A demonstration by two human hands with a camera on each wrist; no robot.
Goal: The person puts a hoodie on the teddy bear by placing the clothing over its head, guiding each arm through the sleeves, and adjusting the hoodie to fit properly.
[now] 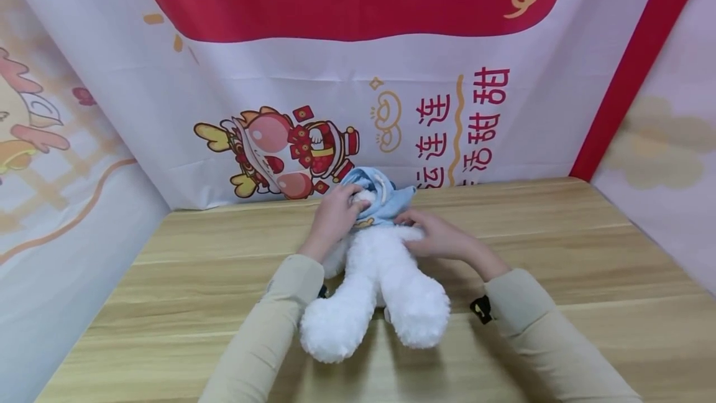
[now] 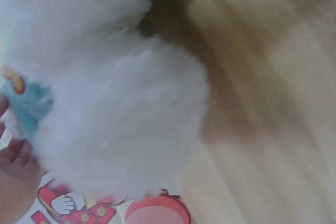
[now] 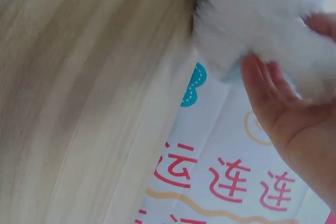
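Observation:
A white fluffy plush toy (image 1: 380,260) lies on the wooden table with its two thick legs towards me. Light blue cloth clothing (image 1: 391,201) is bunched round its upper end, and the head is hidden there. My left hand (image 1: 334,213) holds the left edge of the blue clothing, where a bit of white plush shows beside the thumb. On the other side, my right hand (image 1: 442,235) grips the toy's short white arm (image 1: 411,233), with fingertips at the clothing's lower edge. In the right wrist view, the fingers (image 3: 257,82) curl round white plush.
The wooden table (image 1: 559,254) ends at a white printed cloth backdrop (image 1: 313,73) just beyond the toy. More printed cloth walls stand at the left (image 1: 67,142) and right (image 1: 665,160). A small black strap piece (image 1: 481,308) hangs by the right cuff.

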